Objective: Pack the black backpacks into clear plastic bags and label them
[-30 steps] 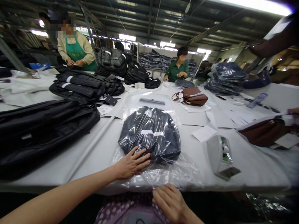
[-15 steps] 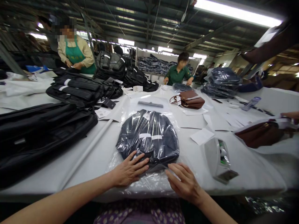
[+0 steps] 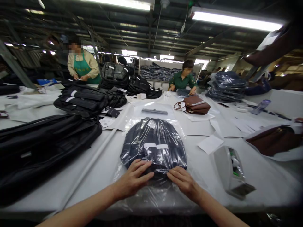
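A dark backpack (image 3: 153,145) inside a clear plastic bag (image 3: 151,195) lies on the white table in front of me. My left hand (image 3: 132,178) rests on the bag's near left part, fingers apart, thumb toward the middle. On the near right edge of the backpack lies my right hand (image 3: 184,183), its fingers close together and pressing on the plastic; I cannot make out whether it pinches any film. Two white strips show on the backpack through the plastic. A grey strip (image 3: 154,111) shows at the bag's far end.
Black backpacks (image 3: 49,135) lie at the left. A brown handbag (image 3: 196,105), white paper (image 3: 210,143) and a tape dispenser (image 3: 233,173) are at the right, with wrapped dark bags (image 3: 227,85) behind. Two people stand across the table, one in a green apron (image 3: 82,67).
My right hand has come down onto the backpack's near edge. My left hand's thumb and fingers have shifted on the plastic. The view has tilted up a little, and the hand at the far right has mostly left it.
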A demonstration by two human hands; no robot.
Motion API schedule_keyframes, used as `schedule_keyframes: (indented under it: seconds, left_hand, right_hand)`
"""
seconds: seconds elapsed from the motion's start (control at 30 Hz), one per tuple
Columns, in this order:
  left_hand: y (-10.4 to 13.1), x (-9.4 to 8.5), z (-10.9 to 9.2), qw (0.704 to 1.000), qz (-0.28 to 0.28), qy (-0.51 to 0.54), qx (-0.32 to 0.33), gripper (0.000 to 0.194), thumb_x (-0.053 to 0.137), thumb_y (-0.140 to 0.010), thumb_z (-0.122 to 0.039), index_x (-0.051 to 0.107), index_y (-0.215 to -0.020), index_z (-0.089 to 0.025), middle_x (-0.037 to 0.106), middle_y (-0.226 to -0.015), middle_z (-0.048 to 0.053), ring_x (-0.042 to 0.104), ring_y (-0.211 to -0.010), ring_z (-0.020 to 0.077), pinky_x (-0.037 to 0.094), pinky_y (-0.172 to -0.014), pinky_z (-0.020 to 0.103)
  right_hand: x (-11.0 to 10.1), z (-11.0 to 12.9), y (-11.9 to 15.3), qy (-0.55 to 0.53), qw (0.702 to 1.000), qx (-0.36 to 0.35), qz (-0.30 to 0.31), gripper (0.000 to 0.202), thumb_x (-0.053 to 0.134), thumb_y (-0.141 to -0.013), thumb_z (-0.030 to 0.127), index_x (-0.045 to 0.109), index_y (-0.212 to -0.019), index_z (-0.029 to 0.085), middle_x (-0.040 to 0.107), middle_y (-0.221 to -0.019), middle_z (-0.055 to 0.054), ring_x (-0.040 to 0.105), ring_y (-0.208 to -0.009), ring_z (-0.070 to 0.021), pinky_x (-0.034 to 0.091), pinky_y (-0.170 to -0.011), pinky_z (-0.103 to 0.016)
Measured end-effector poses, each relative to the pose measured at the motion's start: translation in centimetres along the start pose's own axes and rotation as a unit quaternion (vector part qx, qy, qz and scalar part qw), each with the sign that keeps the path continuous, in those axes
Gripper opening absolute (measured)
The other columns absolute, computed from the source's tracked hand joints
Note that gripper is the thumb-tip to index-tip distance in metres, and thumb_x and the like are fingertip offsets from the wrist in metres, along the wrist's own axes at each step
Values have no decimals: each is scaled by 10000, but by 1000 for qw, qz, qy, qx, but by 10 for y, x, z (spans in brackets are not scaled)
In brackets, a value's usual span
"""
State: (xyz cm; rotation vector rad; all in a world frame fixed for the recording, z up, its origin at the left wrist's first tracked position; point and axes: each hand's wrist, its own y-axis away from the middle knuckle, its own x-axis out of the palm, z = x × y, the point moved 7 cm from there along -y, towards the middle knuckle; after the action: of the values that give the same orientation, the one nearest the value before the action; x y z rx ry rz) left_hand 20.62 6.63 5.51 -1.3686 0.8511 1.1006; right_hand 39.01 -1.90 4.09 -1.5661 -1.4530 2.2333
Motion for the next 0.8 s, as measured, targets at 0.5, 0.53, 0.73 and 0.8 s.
schedule_keyframes:
  seconds: [0.5,0.53,0.73,0.8]
  left_hand:
    - [18,22,-6,994,72,43,74,243,394,-929,-114,546,-1107,-180,628,-885,-3,537,-805,114,151,-1078,391]
    - [17,22,-7,993,85,44,69,255,374,-932,-108,541,-1112,-177,629,-895,2,546,-819,117,145,-1081,392]
    - [12,16,-14,986,138,98,-5,551,483,-856,-517,429,-1287,-179,613,-1048,74,554,-970,225,171,-1076,464]
    - [12,13,-17,985,140,102,-16,725,488,-778,-652,410,-1308,-163,606,-1074,97,556,-976,253,162,-1077,486]
  right_hand:
    - [18,7,9,-16,991,-15,134,241,451,-881,83,575,-1077,146,646,-877,-39,560,-822,-134,396,-931,-408]
    - [18,8,9,-17,987,-15,161,240,463,-886,144,563,-1104,141,642,-917,-58,559,-855,-151,384,-948,-430]
    - [15,22,12,-24,961,-27,273,614,547,-720,669,571,-1065,162,561,-1111,-163,485,-1048,-297,288,-1006,-595]
    - [16,21,14,-6,957,-27,288,399,606,-765,506,585,-982,172,556,-1126,-153,487,-1049,-279,275,-1026,-581]
